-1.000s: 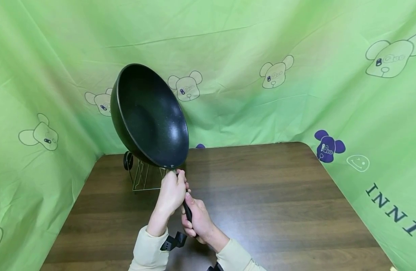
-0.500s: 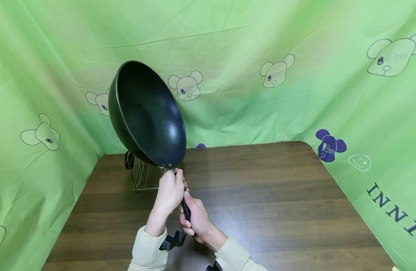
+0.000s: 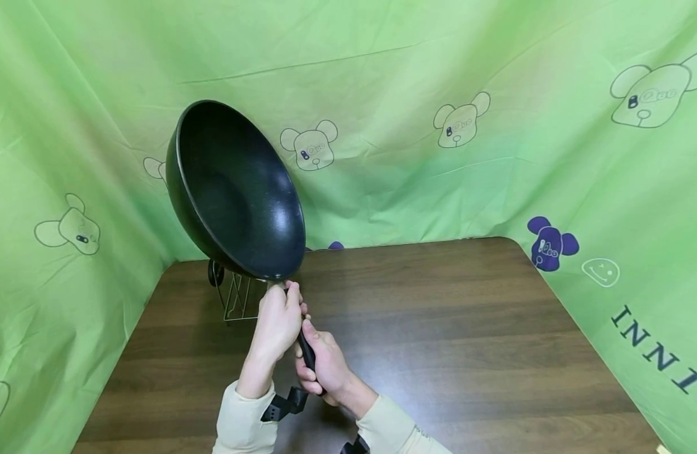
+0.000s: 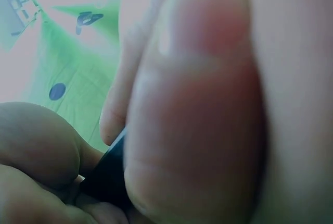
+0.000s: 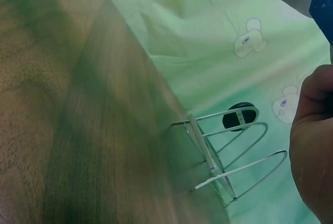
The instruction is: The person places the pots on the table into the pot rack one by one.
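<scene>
A deep dark wok (image 3: 235, 189) is held up off the table in the head view, tilted so its inside faces me. My left hand (image 3: 277, 318) grips the black handle close to the pan. Lower down, my right hand (image 3: 328, 362) grips the same handle (image 3: 306, 350) near its end. The left wrist view is mostly filled by a blurred thumb (image 4: 192, 104), with a piece of the dark handle (image 4: 110, 177) beside it. Behind and below the wok stands a metal wire rack (image 3: 239, 299), partly hidden by the pan and my left hand.
The rack (image 5: 229, 156) shows curved wire loops in the right wrist view, with a round black disc (image 5: 240, 116) at its far end. It stands on a brown wooden table (image 3: 439, 328). Green printed cloth (image 3: 382, 75) hangs around the table's back and sides.
Wok and both hands have shifted a little to the left, and the pan has risen slightly. Both hands keep their hold on the handle. The rack has not moved.
</scene>
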Action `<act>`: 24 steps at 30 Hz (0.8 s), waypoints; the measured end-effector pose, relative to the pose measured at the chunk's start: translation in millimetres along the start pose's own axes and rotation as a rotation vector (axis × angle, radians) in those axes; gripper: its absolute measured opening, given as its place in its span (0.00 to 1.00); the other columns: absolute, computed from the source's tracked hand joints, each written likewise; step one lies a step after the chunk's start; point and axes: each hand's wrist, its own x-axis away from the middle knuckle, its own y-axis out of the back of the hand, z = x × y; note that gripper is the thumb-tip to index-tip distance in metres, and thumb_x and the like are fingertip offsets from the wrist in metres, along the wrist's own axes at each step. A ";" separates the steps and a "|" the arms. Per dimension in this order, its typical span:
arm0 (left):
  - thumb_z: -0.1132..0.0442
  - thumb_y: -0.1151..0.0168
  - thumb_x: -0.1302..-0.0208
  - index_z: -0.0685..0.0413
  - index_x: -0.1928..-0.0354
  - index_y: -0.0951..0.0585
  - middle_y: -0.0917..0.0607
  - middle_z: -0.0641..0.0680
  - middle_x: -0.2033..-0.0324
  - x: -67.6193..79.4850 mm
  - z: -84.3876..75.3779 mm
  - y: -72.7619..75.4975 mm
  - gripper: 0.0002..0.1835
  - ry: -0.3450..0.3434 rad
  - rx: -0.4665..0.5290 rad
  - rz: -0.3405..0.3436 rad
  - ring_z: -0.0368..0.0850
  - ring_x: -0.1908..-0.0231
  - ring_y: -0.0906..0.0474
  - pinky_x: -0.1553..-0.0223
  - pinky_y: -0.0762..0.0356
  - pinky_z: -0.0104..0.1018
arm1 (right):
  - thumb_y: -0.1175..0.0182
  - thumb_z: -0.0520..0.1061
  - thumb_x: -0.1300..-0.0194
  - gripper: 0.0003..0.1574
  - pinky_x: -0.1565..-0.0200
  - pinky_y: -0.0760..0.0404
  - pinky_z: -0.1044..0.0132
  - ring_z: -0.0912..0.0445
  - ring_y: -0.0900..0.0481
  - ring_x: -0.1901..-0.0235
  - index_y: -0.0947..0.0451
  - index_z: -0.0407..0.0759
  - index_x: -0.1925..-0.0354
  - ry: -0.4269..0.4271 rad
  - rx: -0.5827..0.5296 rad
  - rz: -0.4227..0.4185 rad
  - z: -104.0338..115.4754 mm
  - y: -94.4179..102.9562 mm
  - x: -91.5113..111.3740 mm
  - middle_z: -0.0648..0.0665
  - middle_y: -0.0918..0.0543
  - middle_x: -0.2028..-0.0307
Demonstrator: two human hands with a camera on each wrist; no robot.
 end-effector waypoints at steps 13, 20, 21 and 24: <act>0.61 0.57 0.25 0.60 0.67 0.27 0.23 0.53 0.81 1.0 2.1 3.2 0.13 0.005 0.003 0.001 0.44 0.83 0.23 0.73 0.21 0.36 | 0.61 0.71 0.30 0.35 0.94 0.44 0.72 0.66 0.42 0.97 0.36 0.45 0.76 -0.028 -0.014 0.012 -1.1 -3.3 -1.3 0.56 0.37 0.93; 0.61 0.57 0.26 0.59 0.69 0.27 0.23 0.52 0.82 2.2 2.9 5.4 0.14 0.009 -0.016 0.003 0.43 0.83 0.24 0.73 0.22 0.36 | 0.61 0.71 0.30 0.35 0.94 0.44 0.73 0.66 0.42 0.97 0.37 0.45 0.77 -0.029 -0.023 0.024 -2.9 -5.3 -2.5 0.56 0.37 0.93; 0.62 0.57 0.26 0.59 0.69 0.27 0.23 0.52 0.82 2.5 3.2 5.7 0.14 0.009 -0.017 0.004 0.43 0.82 0.24 0.73 0.22 0.36 | 0.61 0.71 0.29 0.34 0.94 0.44 0.73 0.66 0.42 0.97 0.37 0.45 0.77 -0.030 -0.023 0.027 -3.1 -5.6 -2.4 0.56 0.37 0.93; 0.62 0.57 0.26 0.59 0.70 0.27 0.23 0.52 0.82 3.2 4.6 6.3 0.14 0.004 -0.029 0.002 0.43 0.82 0.24 0.73 0.22 0.36 | 0.62 0.70 0.29 0.34 0.94 0.44 0.72 0.66 0.42 0.97 0.37 0.45 0.76 -0.032 -0.023 0.034 -4.3 -6.4 -2.1 0.55 0.37 0.93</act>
